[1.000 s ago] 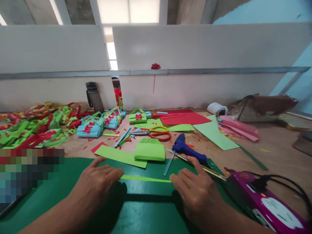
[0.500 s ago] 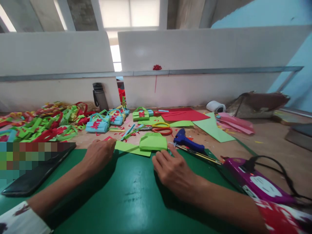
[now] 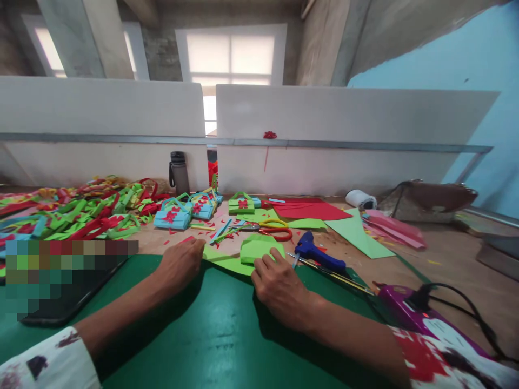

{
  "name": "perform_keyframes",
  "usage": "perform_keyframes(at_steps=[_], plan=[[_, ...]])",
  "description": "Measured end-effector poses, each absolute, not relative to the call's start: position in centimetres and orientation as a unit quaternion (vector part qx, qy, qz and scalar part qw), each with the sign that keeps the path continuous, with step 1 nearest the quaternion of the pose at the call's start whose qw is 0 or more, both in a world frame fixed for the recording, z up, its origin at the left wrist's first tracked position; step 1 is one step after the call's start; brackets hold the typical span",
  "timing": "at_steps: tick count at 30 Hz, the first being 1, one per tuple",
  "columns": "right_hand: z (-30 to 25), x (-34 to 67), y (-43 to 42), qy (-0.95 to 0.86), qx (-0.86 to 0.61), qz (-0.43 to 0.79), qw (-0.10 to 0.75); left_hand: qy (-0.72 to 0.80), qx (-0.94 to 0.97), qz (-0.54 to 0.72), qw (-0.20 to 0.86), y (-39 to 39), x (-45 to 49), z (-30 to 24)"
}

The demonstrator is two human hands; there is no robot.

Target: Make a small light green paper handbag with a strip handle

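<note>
A folded light green paper bag body [image 3: 259, 247] sits near the far edge of the green cutting mat [image 3: 219, 335], on top of a flat green paper strip [image 3: 227, 261]. My left hand [image 3: 182, 265] is closed at the left end of the strip, its fingertips partly hidden. My right hand [image 3: 279, 283] has its curled fingers on the lower right corner of the folded bag body. Just right of that hand lies a cutter knife [image 3: 332, 274], with a blue glue gun [image 3: 318, 253] beyond it. Scissors [image 3: 278, 228] with yellow and orange handles lie behind the bag body.
Finished blue paper bags [image 3: 173, 216] and a green one [image 3: 242, 205] stand behind. A heap of colourful paper pieces [image 3: 101, 208] fills the left, beside a dark tablet-like object [image 3: 77, 302]. Red sheets [image 3: 312, 208], a purple power strip [image 3: 409, 308] and a bottle [image 3: 179, 173] are also around.
The camera view has tilted up slightly. My right hand's fingers have moved from the near edge of the bag body onto its right corner. My left hand stays at the strip's left end.
</note>
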State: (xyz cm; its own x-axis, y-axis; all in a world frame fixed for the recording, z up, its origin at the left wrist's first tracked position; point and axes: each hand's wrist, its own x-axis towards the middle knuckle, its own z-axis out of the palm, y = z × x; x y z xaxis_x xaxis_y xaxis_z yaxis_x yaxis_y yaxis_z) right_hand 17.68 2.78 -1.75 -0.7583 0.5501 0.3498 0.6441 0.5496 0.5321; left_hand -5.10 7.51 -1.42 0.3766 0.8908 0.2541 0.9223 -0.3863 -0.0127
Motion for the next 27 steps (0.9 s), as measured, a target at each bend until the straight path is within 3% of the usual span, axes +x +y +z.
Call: perform_keyframes(at_steps=[4,8,12,16,27], plan=[[-0.9,19.4,0.2,-0.886,-0.323,-0.32,0.091,-0.566,-0.811,-0.097,0.116,7.9,-5.5,-1.1],[-1.1,22.0,-1.5,-0.878,-0.314,-0.31,0.187,-0.56,-0.802,-0.125,0.164,7.3,-5.0,-0.6],[-1.9,23.6,-2.1,-0.879,-0.322,-0.269,0.227,-0.455,-0.846,-0.209,0.184,4.2,-2.9,-0.9],[-2.4,24.1,-2.2,-0.885,-0.323,-0.222,0.251,-0.285,-0.899,-0.296,0.15,1.0,-0.4,-2.3],[-3.6,24.8,-2.9,-0.879,-0.333,-0.226,0.254,-0.224,-0.926,-0.288,0.099,0.8,1.5,-4.3]])
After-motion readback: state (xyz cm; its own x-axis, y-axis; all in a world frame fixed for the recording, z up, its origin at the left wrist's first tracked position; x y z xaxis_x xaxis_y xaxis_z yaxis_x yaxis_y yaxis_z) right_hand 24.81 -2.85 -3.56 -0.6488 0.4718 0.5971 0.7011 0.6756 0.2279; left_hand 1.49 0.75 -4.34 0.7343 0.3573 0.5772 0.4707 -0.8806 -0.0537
